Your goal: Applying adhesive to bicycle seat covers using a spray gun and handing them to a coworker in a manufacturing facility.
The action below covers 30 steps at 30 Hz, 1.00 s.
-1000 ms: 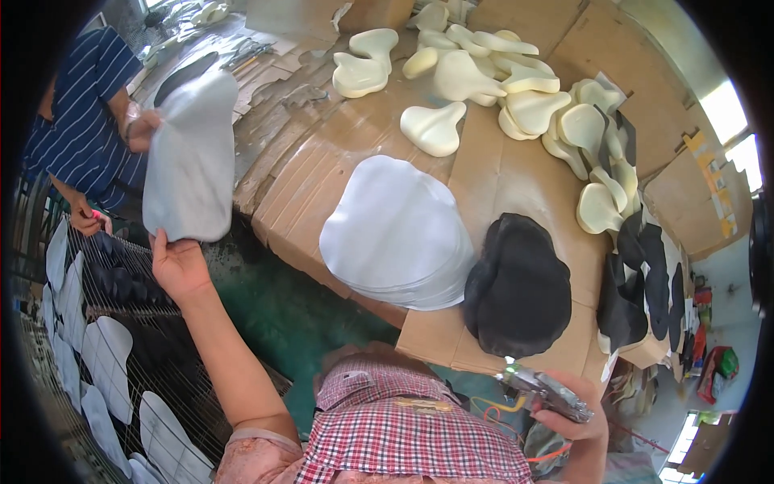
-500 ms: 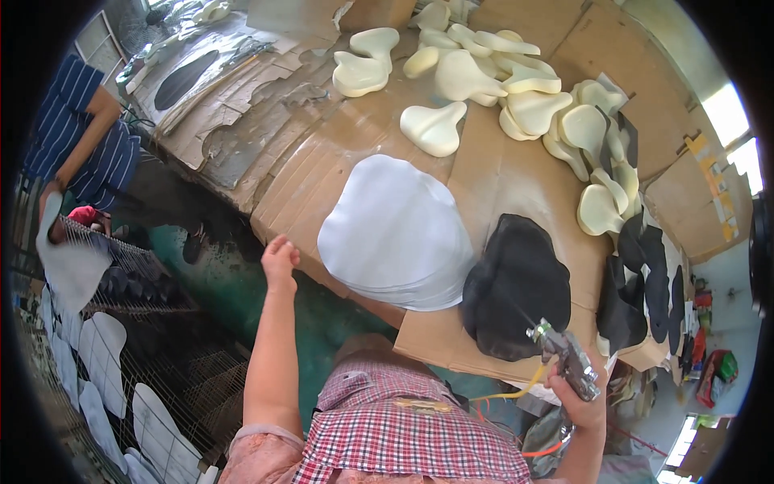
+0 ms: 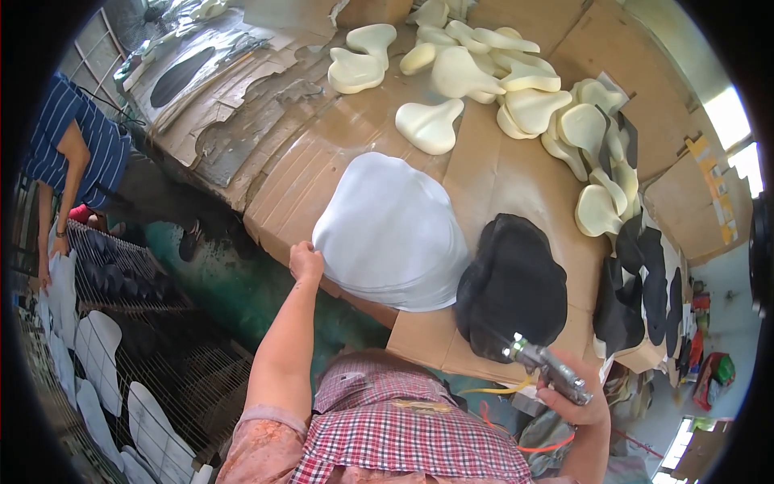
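White sheets (image 3: 391, 230) overhang cardboard edge, left hand (image 3: 306, 262) gripping

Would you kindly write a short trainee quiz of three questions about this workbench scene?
1. True or false: the right hand holds a metal spray gun.
2. What does the left hand touch?
A. a cream foam piece
B. the edge of the white sheet stack
C. the wire rack
3. Fill in: the spray gun's nozzle points at the ____ stack.

Key: 1 true; 2 B; 3 black.
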Motion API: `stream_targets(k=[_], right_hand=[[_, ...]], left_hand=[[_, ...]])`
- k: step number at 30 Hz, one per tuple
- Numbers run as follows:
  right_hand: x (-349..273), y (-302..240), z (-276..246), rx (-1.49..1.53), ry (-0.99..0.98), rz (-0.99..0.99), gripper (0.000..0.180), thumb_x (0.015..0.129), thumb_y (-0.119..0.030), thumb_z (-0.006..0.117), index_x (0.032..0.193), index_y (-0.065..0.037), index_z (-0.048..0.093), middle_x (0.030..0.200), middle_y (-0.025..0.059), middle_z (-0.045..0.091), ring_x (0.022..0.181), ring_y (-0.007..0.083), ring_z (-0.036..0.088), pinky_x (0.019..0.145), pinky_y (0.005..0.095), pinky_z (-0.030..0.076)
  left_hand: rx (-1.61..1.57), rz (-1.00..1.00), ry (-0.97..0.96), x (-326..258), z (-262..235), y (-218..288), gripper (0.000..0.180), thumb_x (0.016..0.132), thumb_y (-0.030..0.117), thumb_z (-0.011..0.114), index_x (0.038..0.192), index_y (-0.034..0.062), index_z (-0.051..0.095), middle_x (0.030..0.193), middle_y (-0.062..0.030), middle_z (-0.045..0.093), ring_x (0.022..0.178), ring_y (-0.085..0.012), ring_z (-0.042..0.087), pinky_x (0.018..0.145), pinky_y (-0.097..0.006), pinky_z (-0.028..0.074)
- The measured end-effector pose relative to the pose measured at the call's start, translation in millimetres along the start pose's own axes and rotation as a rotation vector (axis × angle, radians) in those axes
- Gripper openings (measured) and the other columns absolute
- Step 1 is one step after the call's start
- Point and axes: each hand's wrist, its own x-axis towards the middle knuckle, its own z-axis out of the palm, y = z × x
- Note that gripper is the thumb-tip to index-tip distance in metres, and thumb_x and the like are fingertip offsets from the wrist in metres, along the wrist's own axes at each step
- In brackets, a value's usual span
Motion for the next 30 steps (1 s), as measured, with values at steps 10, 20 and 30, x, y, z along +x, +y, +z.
stream_targets(k=[10,20,30], right_hand=[[18.0,2.3,4.5,0.106,-0.001,-0.19,0.056,0.07,0.002,0.069,0.123,0.003,0.051,0.088,0.0083,0.062,0.069,0.0114,0.058,0.067,0.0232,0.047],[-9.9,17.7,-2.4,0.227,0.129,-0.054,0.052,0.07,0.001,0.069,0.12,0.004,0.053,0.084,0.0082,0.062,0.077,0.0128,0.059,0.069,0.0259,0.048],[16.0,13.5,10.8,0.376,0.273,-0.094,0.058,0.076,0.003,0.064,0.129,0.005,0.042,0.089,0.0094,0.06,0.08,0.0149,0.06,0.073,0.0284,0.052]], left_hand=[[-0.408,-0.141,-0.021,10.5,-3.0,-3.7,0.013,0.072,0.006,0.062,0.083,0.0029,0.066,0.08,-0.0099,0.064,0.074,-0.024,0.063,0.067,-0.035,0.05],[-0.992,-0.474,-0.247,3.9,3.7,-15.4,0.034,0.08,0.01,0.064,0.112,0.0052,0.055,0.093,-0.0036,0.06,0.075,-0.0159,0.059,0.062,-0.031,0.048],[-1.045,-0.195,-0.36,-22.6,-5.1,14.7,0.044,0.079,-0.002,0.057,0.121,0.0055,0.052,0.101,-0.0067,0.059,0.086,-0.0198,0.06,0.067,-0.034,0.051]])
